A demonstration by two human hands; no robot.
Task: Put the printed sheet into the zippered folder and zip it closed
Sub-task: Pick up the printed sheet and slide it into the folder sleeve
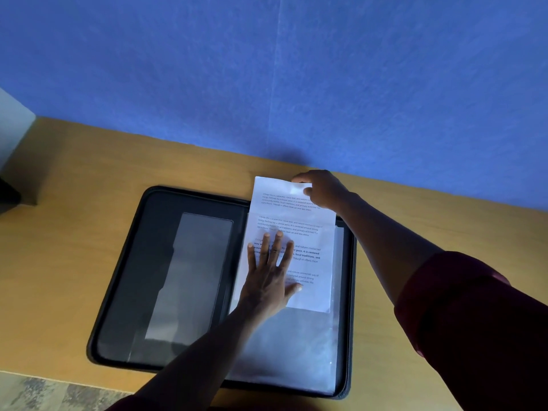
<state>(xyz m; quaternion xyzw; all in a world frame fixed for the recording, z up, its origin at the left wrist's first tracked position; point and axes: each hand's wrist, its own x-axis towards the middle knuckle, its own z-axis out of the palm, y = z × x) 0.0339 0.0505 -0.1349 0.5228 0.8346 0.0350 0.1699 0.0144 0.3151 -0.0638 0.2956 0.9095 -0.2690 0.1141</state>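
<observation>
A black zippered folder [118, 280] lies open and flat on the wooden table. On its right half sits a clear plastic sleeve [293, 348]. The white printed sheet [299, 221] is partly inside that sleeve, and its top end sticks out past the folder's far edge. My right hand [321, 188] pinches the sheet's top right corner. My left hand [271, 274] lies flat, fingers spread, pressing on the sleeve and the sheet's lower left part.
The folder's left half has dark pockets and a clear window pocket [192, 274]. A blue wall [296, 84] rises right behind the table's far edge. A dark object [7, 191] stands at the far left. The table's near edge runs just below the folder.
</observation>
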